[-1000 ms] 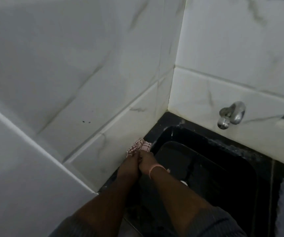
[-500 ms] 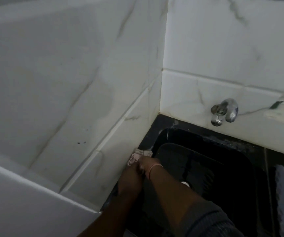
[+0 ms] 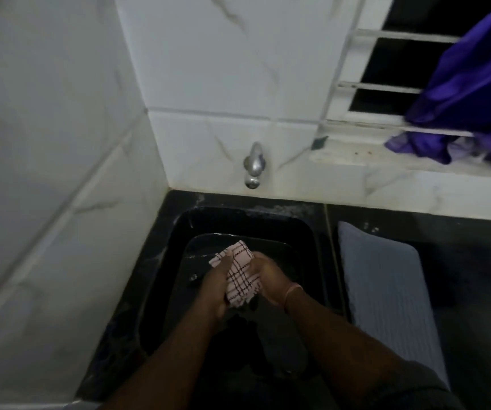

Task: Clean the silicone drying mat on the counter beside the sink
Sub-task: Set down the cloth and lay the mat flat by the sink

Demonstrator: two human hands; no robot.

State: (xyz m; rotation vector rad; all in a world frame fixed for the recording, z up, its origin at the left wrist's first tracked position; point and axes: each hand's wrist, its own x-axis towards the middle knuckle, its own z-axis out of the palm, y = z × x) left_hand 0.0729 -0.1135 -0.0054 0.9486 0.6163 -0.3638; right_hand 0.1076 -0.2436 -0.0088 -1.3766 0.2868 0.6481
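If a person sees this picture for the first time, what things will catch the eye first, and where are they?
First the checked cloth, pale with dark lines, held between the left hand and the right hand over the black sink. Then the purple fabric hanging at the window, upper right. The grey ribbed drying mat lies on the counter right of the sink, below the metal tap.

Purple cloth (image 3: 472, 84) on window grille (image 3: 386, 84); tap (image 3: 254, 164) on tiled wall.
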